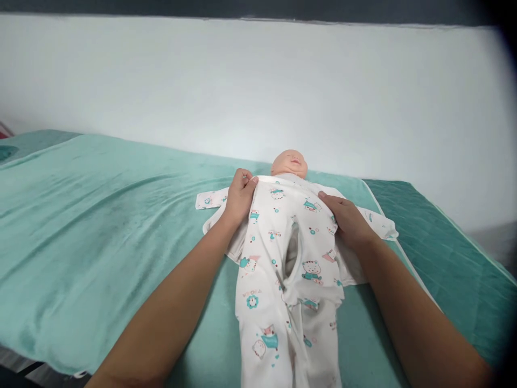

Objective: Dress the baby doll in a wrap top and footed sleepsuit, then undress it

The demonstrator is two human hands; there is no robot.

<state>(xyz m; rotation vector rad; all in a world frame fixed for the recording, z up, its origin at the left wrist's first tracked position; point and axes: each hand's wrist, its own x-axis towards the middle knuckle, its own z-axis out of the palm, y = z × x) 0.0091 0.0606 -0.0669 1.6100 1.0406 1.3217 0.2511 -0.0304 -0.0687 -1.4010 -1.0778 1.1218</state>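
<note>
A baby doll (290, 163) lies on its back, its head toward the wall and its arms stretched sideways in printed white sleeves. White baby pants (311, 267) with small animal prints are spread over its body, with an oval opening at the crotch. My left hand (241, 194) pinches the waistband's left corner near the doll's chest. On the other side, my right hand (346, 214) grips the upper right edge of the pants, thumb on top and fingers mostly hidden. Beneath the pants, a white top (354, 269) shows at both sides.
A light green blanket (100, 231) with soft folds covers the bed. At the right, a darker green quilted cover (448, 258) shows past its edge. The white wall (202, 86) stands directly behind the doll's head.
</note>
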